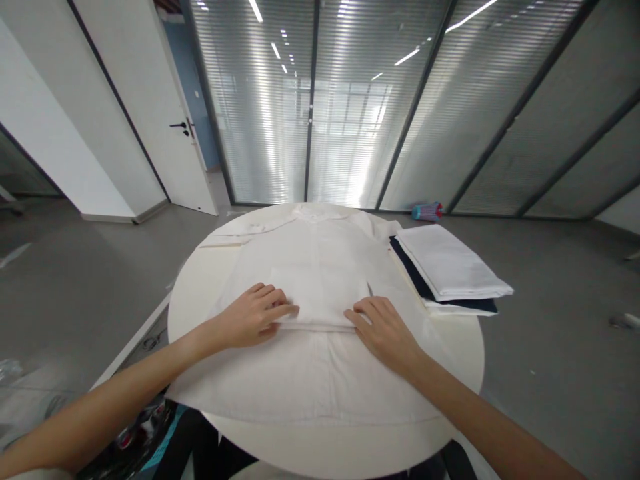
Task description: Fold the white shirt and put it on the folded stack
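Note:
A white button-up shirt (310,373) lies spread flat over a round white table (470,360), collar at the far side. A smaller folded white cloth (320,293) sits on top of the shirt's middle. My left hand (255,317) presses on the left end of that folded cloth, fingers curled at its near edge. My right hand (385,330) rests palm down at the cloth's right near corner, fingertips touching its edge. Whether either hand is gripping the cloth or only pressing it is not clear.
A stack of folded clothes (450,270), white on top of dark navy, lies at the table's right edge. A blue and pink bottle (427,211) lies on the grey floor by the glass wall. A white door (175,120) stands at left. Dark bags sit under the table's near left.

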Available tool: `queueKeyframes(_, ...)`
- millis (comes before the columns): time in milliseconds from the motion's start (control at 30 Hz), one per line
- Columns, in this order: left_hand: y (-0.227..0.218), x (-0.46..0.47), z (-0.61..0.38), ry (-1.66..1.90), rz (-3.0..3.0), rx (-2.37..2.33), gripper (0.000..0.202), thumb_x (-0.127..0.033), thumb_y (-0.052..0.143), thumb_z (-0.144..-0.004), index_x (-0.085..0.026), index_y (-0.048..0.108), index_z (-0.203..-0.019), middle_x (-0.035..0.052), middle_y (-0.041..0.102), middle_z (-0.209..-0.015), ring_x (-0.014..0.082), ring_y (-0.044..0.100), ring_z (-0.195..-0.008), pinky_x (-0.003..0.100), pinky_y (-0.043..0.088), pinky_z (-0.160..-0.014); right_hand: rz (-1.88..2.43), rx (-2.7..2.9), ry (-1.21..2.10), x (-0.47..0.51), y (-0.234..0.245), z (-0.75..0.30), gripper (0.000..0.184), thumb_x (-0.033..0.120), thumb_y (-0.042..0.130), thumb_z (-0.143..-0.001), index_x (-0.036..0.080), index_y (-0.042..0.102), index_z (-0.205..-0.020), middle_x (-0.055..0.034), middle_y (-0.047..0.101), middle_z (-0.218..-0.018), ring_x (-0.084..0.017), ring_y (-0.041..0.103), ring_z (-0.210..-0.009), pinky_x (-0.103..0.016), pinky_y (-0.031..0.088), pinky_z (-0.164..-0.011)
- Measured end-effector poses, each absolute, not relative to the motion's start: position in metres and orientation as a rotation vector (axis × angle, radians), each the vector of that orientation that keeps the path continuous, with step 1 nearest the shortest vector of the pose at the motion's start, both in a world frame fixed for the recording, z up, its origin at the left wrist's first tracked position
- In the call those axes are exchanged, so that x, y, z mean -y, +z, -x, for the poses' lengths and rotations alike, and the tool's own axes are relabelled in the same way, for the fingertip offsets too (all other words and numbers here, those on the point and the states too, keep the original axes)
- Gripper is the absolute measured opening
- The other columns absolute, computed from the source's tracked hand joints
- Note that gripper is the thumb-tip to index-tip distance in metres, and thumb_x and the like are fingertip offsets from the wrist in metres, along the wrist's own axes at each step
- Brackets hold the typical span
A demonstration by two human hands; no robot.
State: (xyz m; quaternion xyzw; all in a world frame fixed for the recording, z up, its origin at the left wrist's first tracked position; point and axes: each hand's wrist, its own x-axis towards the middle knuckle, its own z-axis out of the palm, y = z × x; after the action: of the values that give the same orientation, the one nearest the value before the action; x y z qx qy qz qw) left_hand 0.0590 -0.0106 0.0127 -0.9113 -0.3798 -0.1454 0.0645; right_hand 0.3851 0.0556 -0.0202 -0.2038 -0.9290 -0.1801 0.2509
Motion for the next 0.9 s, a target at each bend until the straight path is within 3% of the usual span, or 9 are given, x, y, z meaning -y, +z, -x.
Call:
queueKeyframes(100, 0.026, 0.009, -0.069, -0.552, 2.778, 1.193, 0.030, -0.037, 0.058, -0.094, -0.020, 0.062, -0.117, 0.0106, 0.063, -0.109, 0.0245, 0.060, -0.097, 0.040, 0.048, -0.085, 0.591, 2.536, -0.377, -0.057, -0.005, -0.379, 0.015, 0.025, 0.056, -0.092, 0.017, 0.066, -0.100, -0.0094, 0.062, -0.091, -0.026, 0.054, -0.092, -0.047, 0.042, -0.089)
queueKeyframes(200, 0.039, -0.009, -0.087, -0.715, 2.727, 1.321, 0.031, -0.038, 0.046, -0.101, -0.018, 0.063, -0.116, 0.0117, 0.065, -0.118, 0.0244, 0.063, -0.107, 0.041, 0.048, -0.094, 0.740, 2.476, -0.190, -0.068, 0.022, -0.359, 0.024, 0.026, 0.045, -0.098, 0.017, 0.066, -0.091, -0.0083, 0.065, -0.089, -0.024, 0.058, -0.089, -0.043, 0.042, -0.088)
queueKeyframes(367, 0.035, -0.051, -0.117, -0.675, 2.700, 1.488, 0.050, -0.044, 0.036, -0.104, -0.012, 0.050, -0.140, 0.0165, 0.055, -0.144, 0.0297, 0.048, -0.137, 0.047, 0.038, -0.112, 1.108, 2.388, 0.178, -0.098, 0.037, -0.313, 0.042, 0.030, 0.028, -0.104, 0.016, 0.059, -0.128, -0.0114, 0.065, -0.127, -0.024, 0.059, -0.116, -0.040, 0.043, -0.097)
queueKeyframes(500, 0.000, -0.057, -0.125, -0.488, 2.661, 1.569, 0.072, -0.061, 0.039, -0.098, -0.014, 0.037, -0.152, 0.0168, 0.040, -0.156, 0.0380, 0.030, -0.147, 0.060, 0.024, -0.117, 1.261, 2.592, 0.178, -0.107, 0.001, -0.304, 0.061, 0.049, 0.022, -0.104, 0.014, 0.047, -0.147, -0.0143, 0.044, -0.154, -0.031, 0.038, -0.142, -0.050, 0.028, -0.116)
queueKeyframes(633, -0.023, -0.049, -0.123, -0.457, 2.626, 1.562, 0.089, -0.073, 0.041, -0.091, -0.014, 0.028, -0.157, 0.0167, 0.032, -0.160, 0.0412, 0.024, -0.149, 0.062, 0.018, -0.119, 1.293, 2.644, 0.075, -0.105, -0.030, -0.310, 0.075, 0.062, 0.019, -0.101, 0.013, 0.034, -0.156, -0.0142, 0.031, -0.161, -0.032, 0.024, -0.150, -0.052, 0.015, -0.121)
queueKeyframes(900, -0.022, -0.049, -0.124, -0.438, 2.641, 1.570, 0.091, -0.075, 0.039, -0.090, -0.014, 0.027, -0.158, 0.0165, 0.029, -0.161, 0.0397, 0.024, -0.149, 0.061, 0.017, -0.120, 1.298, 2.654, 0.107, -0.105, -0.031, -0.309, 0.082, 0.068, 0.016, -0.098, 0.013, 0.032, -0.157, -0.0148, 0.029, -0.162, -0.030, 0.022, -0.151, -0.051, 0.013, -0.122)
